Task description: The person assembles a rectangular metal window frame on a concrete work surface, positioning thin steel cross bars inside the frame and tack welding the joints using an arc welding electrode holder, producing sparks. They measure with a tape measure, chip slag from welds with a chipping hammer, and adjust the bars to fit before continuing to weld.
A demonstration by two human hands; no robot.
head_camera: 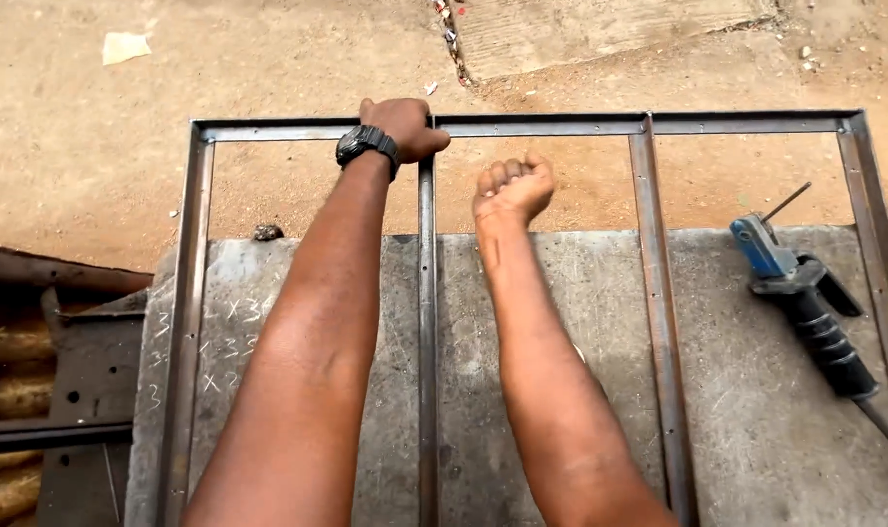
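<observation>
A person's left hand [405, 125], a black watch [367, 142] on its wrist, grips the far rail of a welded steel frame [427, 293] where an upright bar joins it. The right hand [514, 187] hangs just beside that bar, curled into a loose fist and holding nothing. The frame lies flat on a grey metal counter [561, 322], its far edge jutting over sandy ground [92, 146]. A blue-and-black electrode holder [805, 303] rests on the counter at right; chalk marks show at left.

Blue-headed electrode holder [803, 303] on grey worktable [756, 429]; paper scrap [124, 46] on dirt ground [63, 166].
</observation>
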